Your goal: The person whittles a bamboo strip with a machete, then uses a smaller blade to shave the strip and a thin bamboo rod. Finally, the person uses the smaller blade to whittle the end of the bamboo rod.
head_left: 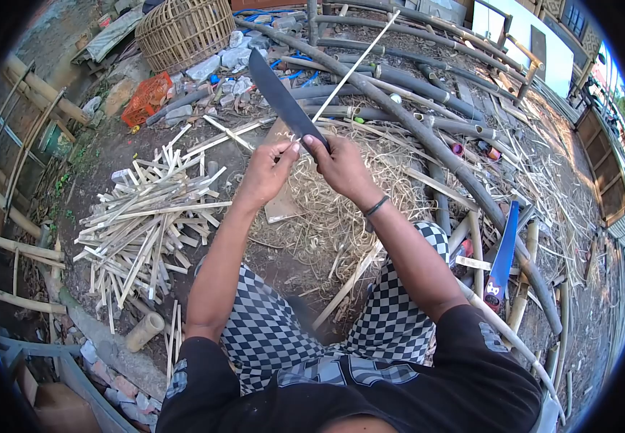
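My right hand [341, 167] is closed round the handle end of a large dark machete [280, 95], whose broad blade points up and to the left. Just left of it, my left hand [268, 172] is pinched shut close to the blade's lower edge, beside a small curl of shavings. From behind the blade a thin pale bamboo strip [356, 66] runs up and to the right; its lower end is hidden near my hands. Below both hands lies a heap of curly shavings [327, 209], with a flat board [282, 206] partly under it.
Cut bamboo sticks [146, 216] are piled at the left. A blue-bladed saw [504, 249] leans at the right near long poles [428, 137]. Farther back are an orange crate [146, 99], a woven basket [186, 36] and rubble. A short bamboo piece [144, 332] lies lower left.
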`<state>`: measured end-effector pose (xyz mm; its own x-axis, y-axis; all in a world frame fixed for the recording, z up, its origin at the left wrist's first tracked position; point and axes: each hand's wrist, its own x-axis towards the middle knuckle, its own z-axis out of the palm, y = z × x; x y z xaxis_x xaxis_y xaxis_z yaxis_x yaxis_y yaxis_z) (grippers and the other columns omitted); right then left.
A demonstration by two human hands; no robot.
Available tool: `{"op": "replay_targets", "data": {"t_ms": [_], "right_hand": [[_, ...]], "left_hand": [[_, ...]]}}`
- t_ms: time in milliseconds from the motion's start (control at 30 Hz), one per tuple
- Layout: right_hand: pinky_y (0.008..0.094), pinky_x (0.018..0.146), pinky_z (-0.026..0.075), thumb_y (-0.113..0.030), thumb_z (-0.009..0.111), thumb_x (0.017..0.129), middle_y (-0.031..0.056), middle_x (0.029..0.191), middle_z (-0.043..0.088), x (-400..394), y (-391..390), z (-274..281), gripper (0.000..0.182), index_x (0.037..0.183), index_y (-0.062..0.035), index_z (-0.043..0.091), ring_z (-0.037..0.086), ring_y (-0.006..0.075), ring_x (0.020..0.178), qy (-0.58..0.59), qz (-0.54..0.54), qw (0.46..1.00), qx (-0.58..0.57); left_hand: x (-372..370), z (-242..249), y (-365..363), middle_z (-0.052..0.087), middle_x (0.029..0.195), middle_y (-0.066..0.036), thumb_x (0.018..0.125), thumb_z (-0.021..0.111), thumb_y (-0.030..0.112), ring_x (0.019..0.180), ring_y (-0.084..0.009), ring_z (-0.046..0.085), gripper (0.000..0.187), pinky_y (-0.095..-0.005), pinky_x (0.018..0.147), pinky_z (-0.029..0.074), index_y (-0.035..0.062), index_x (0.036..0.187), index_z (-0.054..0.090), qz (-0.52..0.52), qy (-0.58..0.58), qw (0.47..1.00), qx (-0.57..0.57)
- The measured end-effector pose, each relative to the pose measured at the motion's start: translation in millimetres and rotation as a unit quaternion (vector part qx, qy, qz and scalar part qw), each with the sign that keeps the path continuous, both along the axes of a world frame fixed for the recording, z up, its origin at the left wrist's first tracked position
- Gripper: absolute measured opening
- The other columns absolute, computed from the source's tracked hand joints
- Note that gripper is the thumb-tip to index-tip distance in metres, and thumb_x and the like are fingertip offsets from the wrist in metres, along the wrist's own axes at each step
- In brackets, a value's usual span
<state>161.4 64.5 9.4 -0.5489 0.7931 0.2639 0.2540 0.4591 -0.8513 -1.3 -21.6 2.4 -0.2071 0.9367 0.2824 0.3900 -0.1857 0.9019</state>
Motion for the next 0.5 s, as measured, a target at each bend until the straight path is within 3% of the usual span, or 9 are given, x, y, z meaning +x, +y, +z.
{"op": "replay_targets", "data": {"t_ms": [33, 100, 133, 233, 267, 333, 400, 500], "right_hand": [[0.0383, 0.057, 0.05, -0.045, 0.058, 0.101, 0.0118, 0.068, 0.065, 0, 4, 2, 0.048, 0.092, 0.001, 0.071, 0.064, 0.0196, 0.059, 0.003, -0.001, 1.0, 0.001], [0.0313, 0.048, 0.044, -0.041, 0.06, 0.101, 0.0051, 0.063, 0.059, 2, 11, 8, 0.041, 0.112, -0.0026, 0.069, 0.058, 0.0103, 0.057, 0.042, 0.067, 0.984, -0.159], [0.0248, 0.043, 0.037, -0.037, 0.061, 0.102, 0.0003, 0.065, 0.053, 8, 8, 17, 0.042, 0.13, -0.0063, 0.059, 0.052, 0.0058, 0.056, 0.082, 0.1, 0.961, -0.245], [0.0227, 0.04, 0.032, -0.036, 0.062, 0.102, -0.0014, 0.068, 0.049, 9, 7, 15, 0.048, 0.14, -0.0097, 0.05, 0.045, 0.0052, 0.051, 0.125, 0.115, 0.939, -0.3], [0.0227, 0.04, 0.032, -0.036, 0.062, 0.102, -0.0014, 0.068, 0.049, 9, 7, 15, 0.048, 0.14, -0.0097, 0.05, 0.045, 0.0052, 0.051, 0.125, 0.115, 0.939, -0.3], [0.0219, 0.038, 0.03, -0.037, 0.061, 0.102, -0.0031, 0.067, 0.047, 10, 10, 16, 0.042, 0.139, -0.0192, 0.05, 0.041, 0.0051, 0.048, 0.16, 0.142, 0.893, -0.396], [0.0218, 0.038, 0.03, -0.036, 0.06, 0.102, -0.0027, 0.066, 0.047, 11, 16, 13, 0.041, 0.138, -0.0195, 0.051, 0.041, 0.0053, 0.048, 0.167, 0.133, 0.893, -0.396], [0.0216, 0.037, 0.031, -0.036, 0.06, 0.103, -0.0023, 0.067, 0.048, 14, 21, 12, 0.036, 0.134, -0.0189, 0.053, 0.041, 0.0054, 0.047, 0.181, 0.121, 0.892, -0.396]], "left_hand": [[0, 3, 1, 0.04, 0.062, 0.01, 0.106, 0.056, 0.028, 0.053, 0.0004, 0.035, 0.031, -0.0208, 0.047, 0.026, 0.0066, 0.084, 0.059, -0.001, 0.003, 1.0, 0.001], [0, 7, -2, 0.041, 0.063, 0.01, 0.107, 0.053, 0.028, 0.052, 0.0, 0.035, 0.029, -0.0205, 0.047, 0.027, 0.007, 0.087, 0.058, -0.032, -0.068, 0.995, -0.064], [-1, 7, -2, 0.041, 0.063, 0.01, 0.107, 0.053, 0.028, 0.052, 0.0, 0.035, 0.029, -0.0205, 0.047, 0.027, 0.007, 0.087, 0.058, -0.031, -0.069, 0.995, -0.063], [-5, 8, -3, 0.04, 0.063, 0.008, 0.108, 0.049, 0.026, 0.052, -0.0007, 0.035, 0.024, -0.02, 0.046, 0.027, 0.0061, 0.098, 0.058, -0.103, -0.119, 0.984, -0.081], [-7, 8, -4, 0.04, 0.064, 0.008, 0.108, 0.048, 0.026, 0.053, -0.0009, 0.035, 0.023, -0.0197, 0.046, 0.028, 0.0058, 0.103, 0.058, -0.124, -0.138, 0.98, -0.075], [-2, 17, -8, 0.04, 0.065, 0.007, 0.109, 0.046, 0.026, 0.053, -0.0011, 0.035, 0.023, -0.0195, 0.045, 0.028, 0.0055, 0.109, 0.057, -0.144, -0.156, 0.975, -0.07], [6, 25, -15, 0.04, 0.067, 0.007, 0.109, 0.045, 0.027, 0.053, -0.0015, 0.035, 0.026, -0.0195, 0.046, 0.029, 0.0046, 0.115, 0.057, -0.094, -0.209, 0.97, -0.084], [-3, 20, -15, 0.044, 0.071, 0.007, 0.109, 0.045, 0.03, 0.053, -0.0017, 0.035, 0.029, -0.0198, 0.046, 0.03, 0.0045, 0.117, 0.056, -0.096, -0.198, 0.971, -0.098]]}}
